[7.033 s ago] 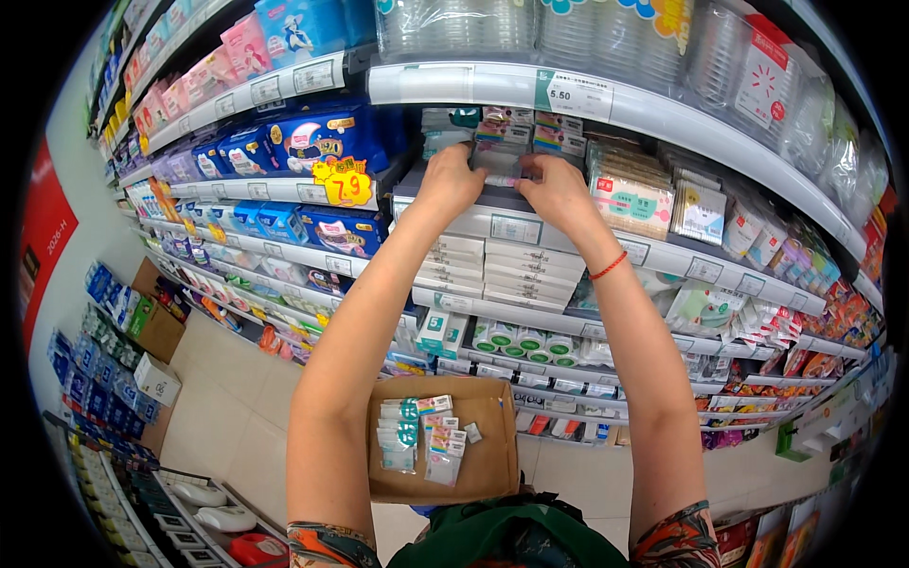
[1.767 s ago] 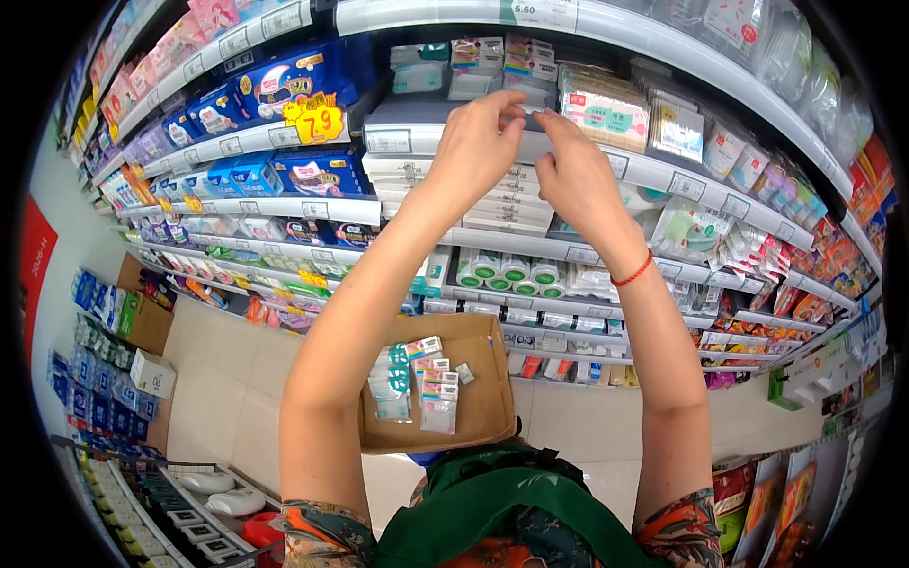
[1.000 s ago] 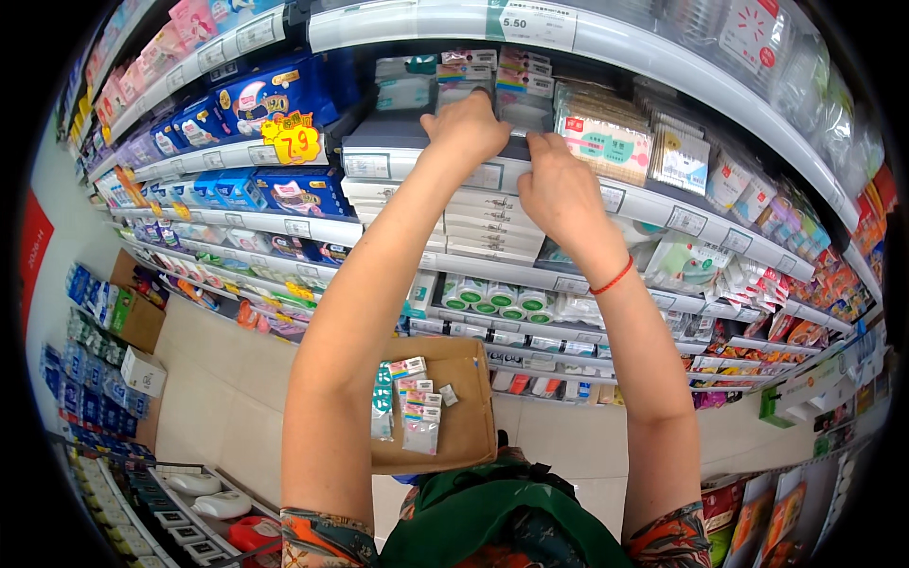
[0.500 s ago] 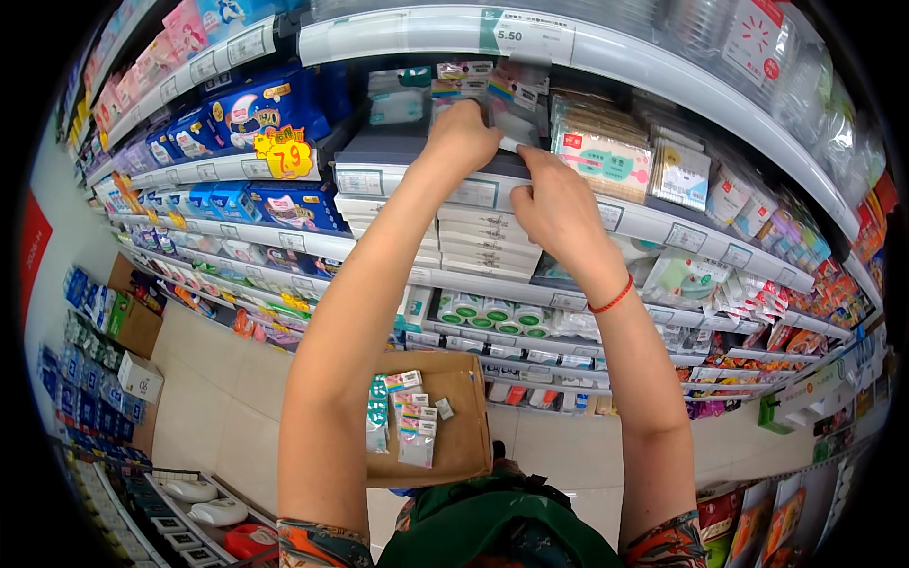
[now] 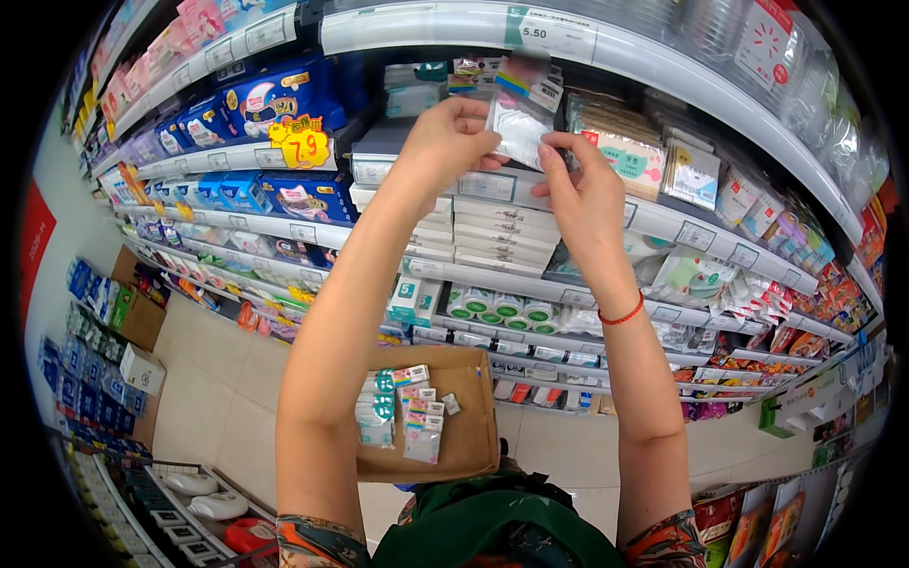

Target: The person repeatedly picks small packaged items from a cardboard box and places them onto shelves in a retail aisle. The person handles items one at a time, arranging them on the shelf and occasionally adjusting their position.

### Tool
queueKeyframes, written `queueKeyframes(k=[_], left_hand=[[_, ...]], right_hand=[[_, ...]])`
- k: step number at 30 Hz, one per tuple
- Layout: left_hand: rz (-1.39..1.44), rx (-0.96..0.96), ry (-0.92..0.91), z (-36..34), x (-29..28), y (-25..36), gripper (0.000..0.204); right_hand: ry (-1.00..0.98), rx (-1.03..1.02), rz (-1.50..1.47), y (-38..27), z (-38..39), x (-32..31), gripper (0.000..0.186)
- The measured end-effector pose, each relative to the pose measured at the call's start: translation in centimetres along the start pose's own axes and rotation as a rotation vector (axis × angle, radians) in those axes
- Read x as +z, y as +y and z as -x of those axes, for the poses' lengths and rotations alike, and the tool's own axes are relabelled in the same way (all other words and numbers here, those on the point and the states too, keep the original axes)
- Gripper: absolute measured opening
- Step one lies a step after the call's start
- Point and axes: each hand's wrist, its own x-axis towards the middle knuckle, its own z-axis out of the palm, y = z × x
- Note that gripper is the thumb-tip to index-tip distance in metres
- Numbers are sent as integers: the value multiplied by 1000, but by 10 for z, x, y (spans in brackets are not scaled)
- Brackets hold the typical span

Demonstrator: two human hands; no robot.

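Note:
My left hand (image 5: 443, 148) and my right hand (image 5: 585, 186) both grip a small clear packet (image 5: 519, 123) with pale contents and a multicoloured header, tilted at the front of a shelf bay. The left fingers are at its left edge; the right thumb and fingers pinch its lower right. Behind it sit teal-and-clear packets (image 5: 413, 93) and similar colourful-header packets (image 5: 467, 74), partly hidden. Just right of it are rows of flat beige and white packs (image 5: 623, 161). Below my arms an open cardboard box (image 5: 473, 445) contains several similar packets (image 5: 421, 435).
Blue packs (image 5: 277, 99) fill shelves to the left. White shelf edges (image 5: 710, 241) curve across with stacked goods above and below. Stacked blue bundles (image 5: 80, 374) and cartons (image 5: 142, 369) stand at the left on the tiled floor (image 5: 218, 379). More shelving (image 5: 142, 502) is at the lower left.
A packet that lay in the shelf bay has come up and forward between both hands. My left hand has turned to grip its side; my right fingers have moved onto its lower edge.

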Motion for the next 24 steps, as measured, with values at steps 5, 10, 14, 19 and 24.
queueKeyframes(k=[5, 10, 14, 19, 24], left_hand=[[-7, 19, -6, 41, -3, 0, 47], [-17, 0, 26, 80, -7, -17, 56], [63, -13, -3, 115, -14, -31, 59], [9, -81, 33, 157, -26, -75, 63], [-41, -170, 78, 203, -36, -122, 63]], right_hand=[[77, -155, 48, 7, 15, 1, 17], [34, -17, -155, -2, 45, 5, 24], [-130, 174, -182, -9, 74, 6, 28], [-225, 268, -175, 1, 115, 23, 29], [-302, 307, -190, 26, 159, 49, 30]])
